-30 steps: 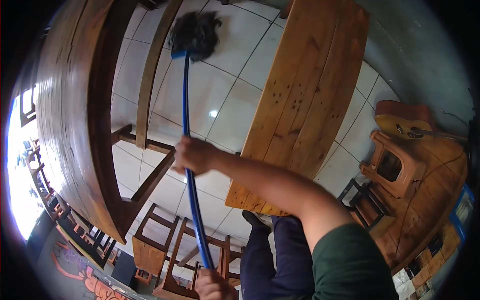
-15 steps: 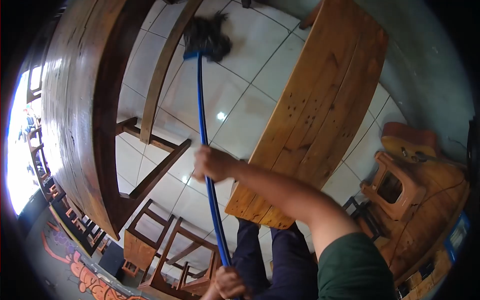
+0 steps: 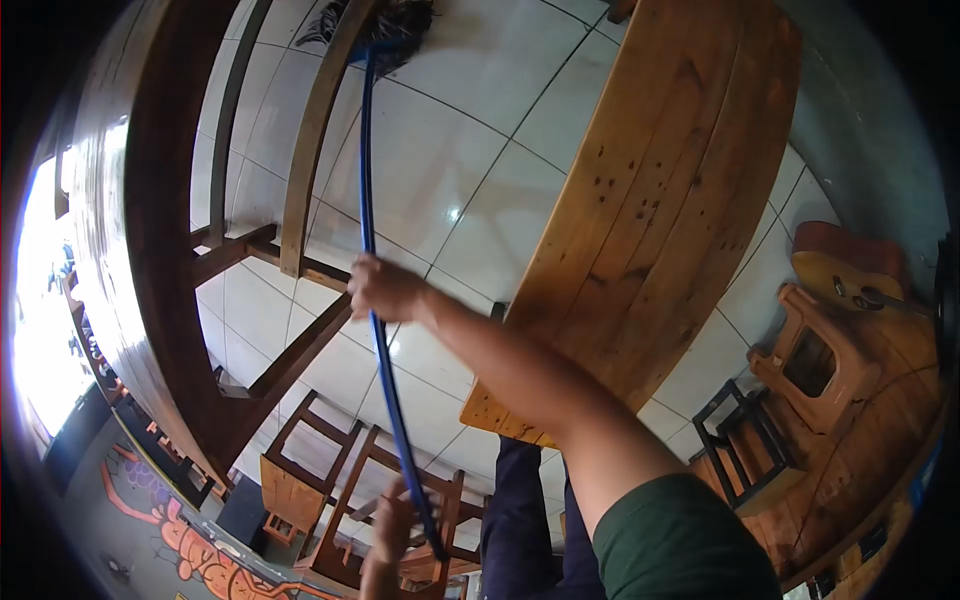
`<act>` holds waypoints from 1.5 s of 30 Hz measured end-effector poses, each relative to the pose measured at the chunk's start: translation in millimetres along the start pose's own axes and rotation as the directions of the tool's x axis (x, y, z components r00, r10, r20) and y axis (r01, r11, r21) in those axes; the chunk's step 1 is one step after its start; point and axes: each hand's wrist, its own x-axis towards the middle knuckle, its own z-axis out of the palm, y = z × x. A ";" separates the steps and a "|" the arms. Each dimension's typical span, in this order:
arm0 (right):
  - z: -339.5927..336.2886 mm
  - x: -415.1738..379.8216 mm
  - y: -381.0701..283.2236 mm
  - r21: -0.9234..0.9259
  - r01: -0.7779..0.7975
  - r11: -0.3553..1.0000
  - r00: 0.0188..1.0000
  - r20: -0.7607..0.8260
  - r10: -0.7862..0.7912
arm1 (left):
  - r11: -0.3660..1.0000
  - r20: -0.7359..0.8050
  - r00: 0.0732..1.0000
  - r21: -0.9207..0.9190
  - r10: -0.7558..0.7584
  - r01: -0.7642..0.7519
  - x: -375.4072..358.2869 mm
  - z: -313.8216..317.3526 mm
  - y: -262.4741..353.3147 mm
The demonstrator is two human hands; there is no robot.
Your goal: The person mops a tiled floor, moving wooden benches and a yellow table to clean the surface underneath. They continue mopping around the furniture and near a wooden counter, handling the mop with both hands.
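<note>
At eleven o'clock, gripping likely light, stiff mop handle (image 3: 366,170) mid-shaft with right hand (image 3: 388,290); near its end with left hand (image 3: 392,525), can't tell whether gripping.

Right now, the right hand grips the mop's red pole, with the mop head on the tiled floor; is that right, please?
Not quite: the head view shows the pole is blue, not red. The right hand grips it, and the mop head is on the tiled floor.

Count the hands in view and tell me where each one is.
2. The right hand is around the blue handle; the left hand is lower, by the handle's bottom end.
</note>
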 end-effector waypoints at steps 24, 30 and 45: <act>-220.3 -319.7 -93.9 -0.420 -0.645 0.638 0.681 0.063 0.730 | 0.902 -0.401 0.909 0.425 0.113 0.076 113.5 -111.8 -313.0; -211.2 -325.4 -89.4 -0.453 -0.633 0.628 0.712 -0.023 0.702 | 0.966 -0.278 0.946 0.237 0.169 -0.103 282.2 -69.1 -223.0; -210.0 -322.4 -87.7 -0.465 -0.613 0.639 0.749 -0.083 0.658 | 0.878 -0.556 0.809 0.464 0.190 0.113 222.9 -103.2 -320.4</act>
